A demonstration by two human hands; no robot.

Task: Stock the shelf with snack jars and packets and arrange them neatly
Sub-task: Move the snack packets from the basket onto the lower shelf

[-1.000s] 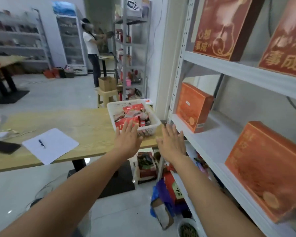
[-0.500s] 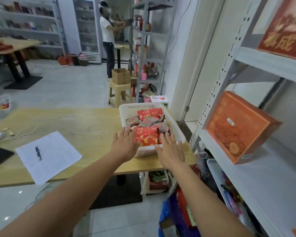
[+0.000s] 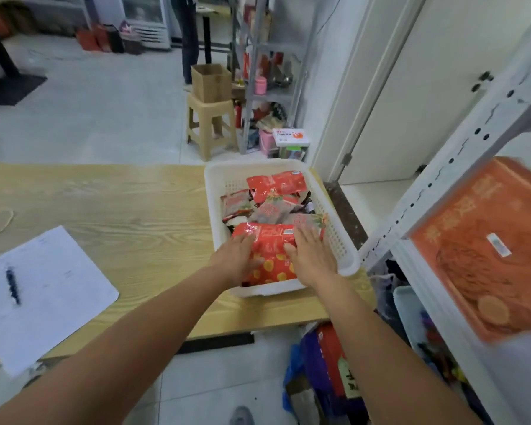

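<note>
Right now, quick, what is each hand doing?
Left hand: open, fingers resting on the red packet.
Right hand: open, flat on the same packet.

At the right edge of the frame, the flat orange cardboard box (image 3: 488,250) on the white metal shelf (image 3: 448,179) was blurred and cut off, its print unreadable. Lower left, the dark pen (image 3: 13,286) on the white paper sheet (image 3: 52,286) was a smear. The left hand (image 3: 236,262) and right hand (image 3: 310,259) covered the sides of the glossy red snack packet (image 3: 273,256), which seemingly hid other packets beneath. At top centre, the standing person (image 3: 189,41) was cropped above the thighs.
</note>
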